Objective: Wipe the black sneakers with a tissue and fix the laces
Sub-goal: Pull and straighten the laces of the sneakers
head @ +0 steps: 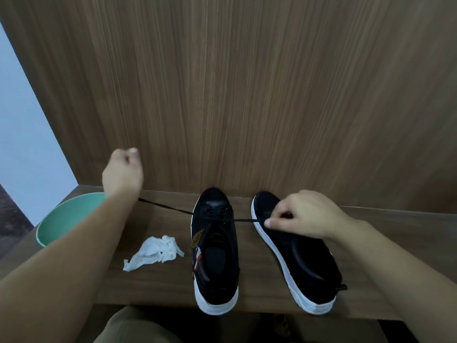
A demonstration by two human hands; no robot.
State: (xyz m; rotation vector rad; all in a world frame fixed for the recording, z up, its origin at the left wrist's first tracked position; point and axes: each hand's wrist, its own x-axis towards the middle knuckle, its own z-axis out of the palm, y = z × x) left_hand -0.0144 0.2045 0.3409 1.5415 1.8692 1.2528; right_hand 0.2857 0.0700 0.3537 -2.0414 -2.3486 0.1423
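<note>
You've got the lace [217,217] of the left sneaker [214,253] stretched taut crosswise, at right angles to the shoe's long axis: left hand [123,173] closed on one end, up and well out to the left, right hand [304,214] pinching the other end over the right sneaker [296,258]. Both shoes sit toes-away on the surface [158,280], used tissue [154,251] between bowl [66,216] and left sneaker. Right hand is nearer the eyelets, so it likely leads the next cross or knot.
</note>
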